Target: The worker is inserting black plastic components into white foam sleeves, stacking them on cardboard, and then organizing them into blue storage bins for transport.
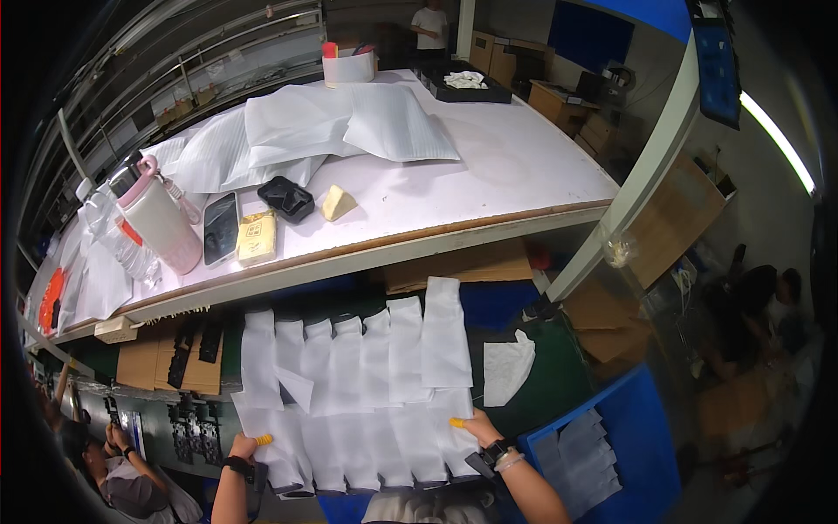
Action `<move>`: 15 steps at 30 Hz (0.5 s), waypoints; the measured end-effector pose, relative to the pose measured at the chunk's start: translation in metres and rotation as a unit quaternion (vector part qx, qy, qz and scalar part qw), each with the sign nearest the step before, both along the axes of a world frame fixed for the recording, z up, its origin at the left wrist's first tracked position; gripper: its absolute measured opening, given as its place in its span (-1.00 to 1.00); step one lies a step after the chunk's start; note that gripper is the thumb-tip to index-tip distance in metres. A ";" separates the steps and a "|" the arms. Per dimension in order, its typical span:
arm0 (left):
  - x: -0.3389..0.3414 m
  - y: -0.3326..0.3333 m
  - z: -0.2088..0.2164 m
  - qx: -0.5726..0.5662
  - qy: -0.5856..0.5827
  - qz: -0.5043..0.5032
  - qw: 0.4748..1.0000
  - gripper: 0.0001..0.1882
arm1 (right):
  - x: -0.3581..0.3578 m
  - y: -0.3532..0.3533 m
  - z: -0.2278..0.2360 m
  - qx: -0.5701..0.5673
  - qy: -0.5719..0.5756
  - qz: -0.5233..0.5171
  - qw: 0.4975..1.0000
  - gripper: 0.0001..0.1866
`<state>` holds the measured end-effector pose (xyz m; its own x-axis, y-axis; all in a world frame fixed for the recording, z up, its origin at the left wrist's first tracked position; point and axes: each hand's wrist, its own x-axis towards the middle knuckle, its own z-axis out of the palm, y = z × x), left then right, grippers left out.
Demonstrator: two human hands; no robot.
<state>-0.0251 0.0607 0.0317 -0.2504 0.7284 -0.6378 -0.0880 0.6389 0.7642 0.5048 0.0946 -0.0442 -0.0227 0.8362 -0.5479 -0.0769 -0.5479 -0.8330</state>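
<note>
Head view shows white sleeves (351, 441) in two rows by the green tabletop (559, 354)'s near edge, layout seemingly done, one sheet (506, 374) left aside, your left hand (244, 446) and right hand (482, 428) touching them, grip unclear.

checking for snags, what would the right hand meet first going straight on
The yellow-tipped right hand would likely meet the white, oblong, foam-like sleeve directly ahead; exact depth is unclear.
</note>
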 end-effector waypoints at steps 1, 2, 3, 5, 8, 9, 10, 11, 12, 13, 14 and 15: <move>-0.007 0.009 -0.016 -0.013 0.021 -0.023 0.999 -0.63 | -0.001 0.005 -0.019 0.009 -0.055 0.023 0.998 -0.61; -0.013 0.016 -0.026 -0.024 0.043 -0.045 0.998 -0.62 | 0.003 0.011 -0.025 0.005 -0.059 0.016 0.998 -0.61; -0.020 0.022 -0.036 -0.027 0.040 -0.053 0.997 -0.62 | 0.012 0.016 -0.030 0.036 -0.174 0.073 0.981 -0.55; -0.037 0.024 -0.058 -0.102 0.192 -0.134 0.967 -0.46 | 0.015 0.016 -0.029 0.015 -0.414 0.157 0.897 -0.31; -0.078 -0.013 -0.107 -0.113 0.105 -0.045 0.987 -0.27 | -0.012 0.018 0.002 0.000 -0.481 0.104 0.870 -0.15; -0.077 -0.012 -0.112 -0.118 0.102 -0.054 0.986 -0.27 | -0.008 0.019 0.007 0.007 -0.465 0.127 0.876 -0.05; -0.075 -0.009 -0.115 -0.130 0.078 -0.061 0.987 -0.25 | -0.003 0.016 0.000 -0.002 -0.469 0.120 0.875 -0.05; -0.071 -0.004 -0.116 -0.140 0.055 -0.069 0.986 -0.24 | 0.005 0.017 -0.016 0.025 -0.397 0.114 0.910 -0.05; -0.069 -0.001 -0.116 -0.142 0.054 -0.079 0.985 -0.24 | 0.012 0.017 -0.033 0.053 -0.322 0.107 0.939 -0.05; -0.068 -0.002 -0.117 -0.127 0.030 -0.066 0.989 -0.23 | 0.013 0.019 -0.038 0.053 -0.282 0.126 0.950 -0.06; -0.067 -0.004 -0.117 -0.113 0.007 -0.053 0.992 -0.22 | 0.012 0.016 -0.042 0.049 -0.282 0.121 0.951 -0.06; -0.066 -0.004 -0.117 -0.115 0.008 -0.061 0.991 -0.22 | 0.010 0.013 -0.047 0.057 -0.282 0.105 0.952 -0.09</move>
